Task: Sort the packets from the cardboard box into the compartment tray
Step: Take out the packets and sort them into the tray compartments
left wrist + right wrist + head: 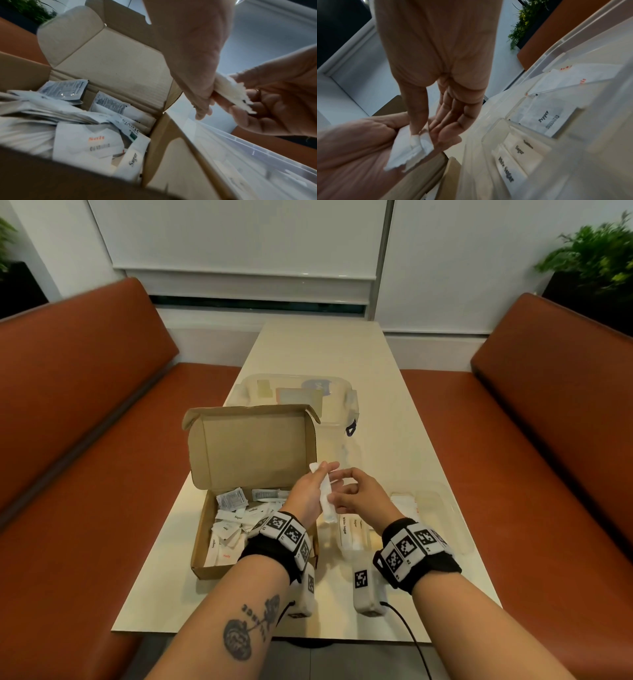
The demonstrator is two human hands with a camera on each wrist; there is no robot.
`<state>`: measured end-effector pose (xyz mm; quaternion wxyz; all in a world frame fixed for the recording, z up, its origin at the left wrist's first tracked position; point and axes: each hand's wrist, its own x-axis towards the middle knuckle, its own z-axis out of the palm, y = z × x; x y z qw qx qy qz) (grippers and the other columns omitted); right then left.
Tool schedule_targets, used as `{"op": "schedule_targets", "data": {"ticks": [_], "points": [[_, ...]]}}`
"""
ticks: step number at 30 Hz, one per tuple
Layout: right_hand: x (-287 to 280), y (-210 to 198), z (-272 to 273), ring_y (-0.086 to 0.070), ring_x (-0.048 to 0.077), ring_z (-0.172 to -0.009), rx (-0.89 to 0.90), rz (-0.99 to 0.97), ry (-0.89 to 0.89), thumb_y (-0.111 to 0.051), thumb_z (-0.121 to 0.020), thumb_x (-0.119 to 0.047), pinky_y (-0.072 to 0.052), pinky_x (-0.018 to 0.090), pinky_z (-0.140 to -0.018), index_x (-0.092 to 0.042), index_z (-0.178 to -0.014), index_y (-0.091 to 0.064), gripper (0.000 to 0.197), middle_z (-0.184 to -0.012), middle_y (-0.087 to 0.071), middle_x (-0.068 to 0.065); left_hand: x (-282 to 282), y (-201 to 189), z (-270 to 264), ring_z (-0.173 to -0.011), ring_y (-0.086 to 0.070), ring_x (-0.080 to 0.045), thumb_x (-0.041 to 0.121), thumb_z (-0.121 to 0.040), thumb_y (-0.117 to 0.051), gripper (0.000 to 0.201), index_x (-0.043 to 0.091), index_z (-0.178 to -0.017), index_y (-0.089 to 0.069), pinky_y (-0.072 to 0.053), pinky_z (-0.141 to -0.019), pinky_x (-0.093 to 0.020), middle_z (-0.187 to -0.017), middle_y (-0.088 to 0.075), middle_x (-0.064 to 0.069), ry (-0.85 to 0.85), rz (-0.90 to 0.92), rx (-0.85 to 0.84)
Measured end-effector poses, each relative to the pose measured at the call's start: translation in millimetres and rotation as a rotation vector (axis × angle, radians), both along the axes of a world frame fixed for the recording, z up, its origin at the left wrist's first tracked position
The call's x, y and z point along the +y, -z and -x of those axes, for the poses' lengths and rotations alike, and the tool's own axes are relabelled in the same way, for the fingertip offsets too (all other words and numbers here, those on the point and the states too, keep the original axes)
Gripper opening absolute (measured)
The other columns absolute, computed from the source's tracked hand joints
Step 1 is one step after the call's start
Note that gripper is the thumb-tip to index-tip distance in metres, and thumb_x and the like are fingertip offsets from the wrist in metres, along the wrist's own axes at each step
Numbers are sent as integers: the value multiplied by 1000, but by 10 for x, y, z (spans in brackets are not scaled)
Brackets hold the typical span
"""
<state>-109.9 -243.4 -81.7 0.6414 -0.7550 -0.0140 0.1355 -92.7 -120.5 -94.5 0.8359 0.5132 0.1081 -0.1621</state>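
An open cardboard box (202, 525) sits on the left of the table, its lid (111, 60) standing up and several white sachets (233, 525) (85, 142) loose inside. Just right of the box, above the table, my left hand (305, 494) (197, 54) grips a few long white stick packets (324, 491) (235, 92) (412, 148). My right hand (359, 498) (450, 108) pinches their lower end, thumb on top and fingers beneath. The clear compartment tray (438, 498) (573, 54) lies below on the right, holding White Sugar sticks (346, 529) (506, 169) and Pepper sachets (544, 117) in separate compartments.
A clear lidded container (308, 392) stands behind the box. Orange benches (85, 440) flank the narrow table (325, 347) on both sides. A black cable (404, 621) trails off the near table edge at the right.
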Motion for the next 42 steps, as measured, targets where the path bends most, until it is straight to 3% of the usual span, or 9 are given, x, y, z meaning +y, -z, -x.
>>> {"op": "schedule_targets", "data": {"ticks": [5,9,12,17,20,24,28,32,42], "points": [[-51,44,-50,-62,11,-68,-40,83,49,-66,-82,-1,-53,22,-65,-11,-103,-60,25,-73,-64,2,1,-22,-8,-111,-59,-30,32,-102,-36,33,8,-113,-57,-49,-93,-42,-126,-60,-18,-50,-121,-20],[-121,77,-77,-61,15,-70,-55,70,120,-64,-84,0,-55,28,-71,-11,-87,-63,11,-76,-61,4,3,-38,-41,-109,-58,-23,28,-103,-35,37,7,-129,-51,-46,-87,-29,-127,-58,-13,-81,-310,-103],[-156,79,-93,-60,11,-62,-99,70,191,-66,-83,-2,-51,19,-57,-13,-82,-64,12,-72,-61,2,-6,-30,-41,-78,-58,-16,26,-102,-36,36,7,-127,-53,-49,-71,-26,-119,-63,-14,-84,-464,-159],[-179,97,-106,-52,8,-61,-263,182,293,-74,-78,-12,-44,16,-59,-14,-73,-65,10,-65,-59,-3,-56,-62,-43,-45,-37,-9,40,-93,-55,30,13,-84,-66,-34,-47,-22,-80,-70,-9,-40,-571,-161],[-168,95,-79,-51,5,-63,-330,261,216,-77,-75,-17,-42,11,-61,-17,-69,-63,15,-69,-61,-3,-73,-98,-65,-44,-35,-14,32,-87,-66,35,14,-61,-51,-32,-46,-23,-52,-46,-3,-26,-666,-153],[-216,104,-96,-64,11,-81,-285,236,209,-72,-81,-17,-50,20,-73,-16,-84,-68,5,-89,-69,-2,-29,-104,-53,-49,-32,-13,16,-90,-63,9,9,-85,-66,-30,-48,-24,-56,-40,0,-37,-552,-166],[-244,113,-101,-67,21,-73,-173,121,206,-61,-86,-4,-56,30,-71,-13,-92,-62,11,-80,-70,7,1,-129,-55,-50,-31,-11,13,-93,-59,19,5,-108,-66,-29,-45,-21,-64,-50,-1,-69,-488,-154],[-247,131,-117,-66,21,-70,-154,102,189,-60,-85,1,-57,32,-72,-8,-94,-63,13,-81,-70,15,-28,-184,-48,-47,-30,-9,17,-98,-48,21,5,-104,-64,-29,-43,-19,-97,-71,-11,-81,-448,-114],[-450,62,-215,-63,16,-68,-136,-72,346,-66,-81,2,-53,20,-60,-10,-103,-60,26,-75,-63,6,58,-104,-83,-55,-43,-9,13,-86,-67,9,11,-93,-70,-33,-51,-21,-78,-60,-4,-38,-616,-203]]}}
